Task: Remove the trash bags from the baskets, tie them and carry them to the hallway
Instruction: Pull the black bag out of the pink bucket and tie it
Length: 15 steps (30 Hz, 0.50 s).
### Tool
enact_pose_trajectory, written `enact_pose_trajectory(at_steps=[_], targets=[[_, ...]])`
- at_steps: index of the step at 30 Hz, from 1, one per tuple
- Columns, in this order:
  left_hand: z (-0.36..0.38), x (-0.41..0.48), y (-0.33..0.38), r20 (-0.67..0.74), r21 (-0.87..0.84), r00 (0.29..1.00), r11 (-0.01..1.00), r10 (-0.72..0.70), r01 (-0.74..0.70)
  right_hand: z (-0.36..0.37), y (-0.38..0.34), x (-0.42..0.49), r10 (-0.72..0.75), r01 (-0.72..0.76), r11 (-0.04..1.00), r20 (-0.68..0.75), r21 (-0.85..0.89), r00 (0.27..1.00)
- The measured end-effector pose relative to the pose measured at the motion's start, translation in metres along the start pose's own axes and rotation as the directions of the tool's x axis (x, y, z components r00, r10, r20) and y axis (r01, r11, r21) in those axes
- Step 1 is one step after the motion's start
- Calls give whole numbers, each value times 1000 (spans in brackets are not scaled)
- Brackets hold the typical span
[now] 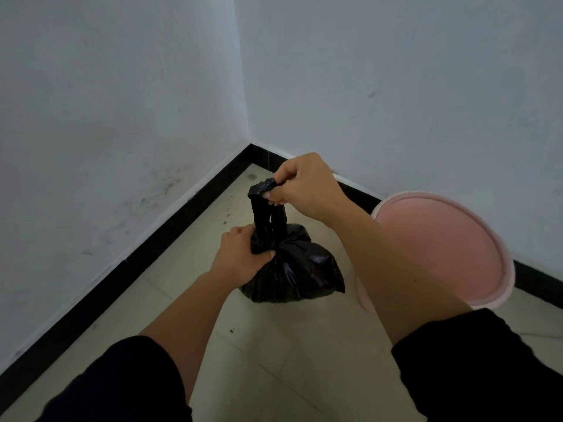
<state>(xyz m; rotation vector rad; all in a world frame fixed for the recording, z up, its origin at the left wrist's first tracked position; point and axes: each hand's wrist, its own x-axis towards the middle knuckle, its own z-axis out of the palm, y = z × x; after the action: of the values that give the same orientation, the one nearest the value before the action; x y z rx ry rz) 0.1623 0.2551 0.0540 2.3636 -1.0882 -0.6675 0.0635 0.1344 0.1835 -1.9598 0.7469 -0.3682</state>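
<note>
Behind right forearm (387, 263), pink basket (441, 254) partly hidden.

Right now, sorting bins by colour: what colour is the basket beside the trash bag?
The basket is pink; the head view shows it best.

Floor (268, 360) here is pale beige tile with thin grout lines, running into a room corner at about 12 o'clock, with a black baseboard (170, 214) edging it on both sides. Kinda grubby too: a dark smudge (252, 176) right up in the corner and a few little black specks, one (231, 331) down around 6 o'clock. A black trash bag (301, 269) sits mid-floor, though I can't tell if its bottom is fully resting. A pink basket (441, 248) stands just beside it at 3 o'clock, near the baseboard.
</note>
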Motion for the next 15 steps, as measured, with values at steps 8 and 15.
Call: enact_pose_trajectory(at_steps=[8, 15], targets=[[-164, -112, 109, -98, -66, 988, 991, -123, 116, -88, -211, -34, -21, 38, 996, 217, -74, 976], [-283, -258, 214, -290, -210, 896, 935, -337, 284, -162, -393, -104, -174, 241, 962, 395, -127, 902]])
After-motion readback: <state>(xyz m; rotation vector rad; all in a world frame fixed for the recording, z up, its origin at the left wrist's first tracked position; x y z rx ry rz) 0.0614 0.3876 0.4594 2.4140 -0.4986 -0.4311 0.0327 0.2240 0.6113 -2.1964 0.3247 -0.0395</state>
